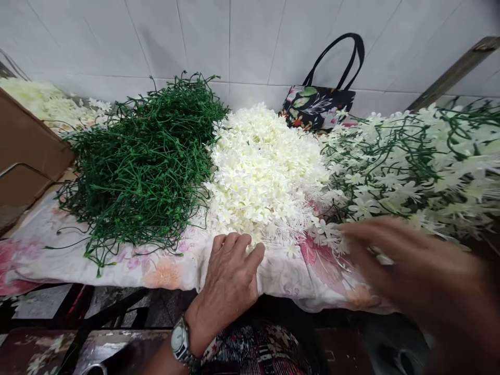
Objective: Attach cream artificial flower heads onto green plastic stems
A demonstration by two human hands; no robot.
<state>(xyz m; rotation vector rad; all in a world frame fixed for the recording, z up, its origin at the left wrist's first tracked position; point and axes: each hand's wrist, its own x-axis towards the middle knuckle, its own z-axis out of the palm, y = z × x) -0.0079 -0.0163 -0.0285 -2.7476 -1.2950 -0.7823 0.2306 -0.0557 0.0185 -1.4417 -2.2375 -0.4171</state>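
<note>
White flower heads [258, 172] lie heaped mid-cloth, at 12 to 1 o'clock, taking the left hand as the clock's centre. At the far left, toward 10, a cardboard box [31, 151] stands beside the green stems [144, 156], a tangled mound between 10 and 11 whose right side meets the white heap. Lifting one stem could drag several along, since they are so knotted together, and the strays at 9 hang near the front edge of the flowered cloth [164, 273], where a passing sleeve might sweep them off.

The left hand [232, 271] (a silver watch [180, 339] circles its wrist, toward 7) is at the near edge of the white heap, fingers bent and bunched; I cannot tell whether they pinch anything. If the cloth gets tugged there, flower heads could slide over the edge.

Behind the heap, at 1, a flowered bag [320, 107] rests by the wall. At 3, the right hand [394, 255] is a blur, its grip impossible to tell. It is just in front of the flowered stems [390, 187] piled at 2; a hasty brush could catch the petals and pull blossoms loose.
</note>
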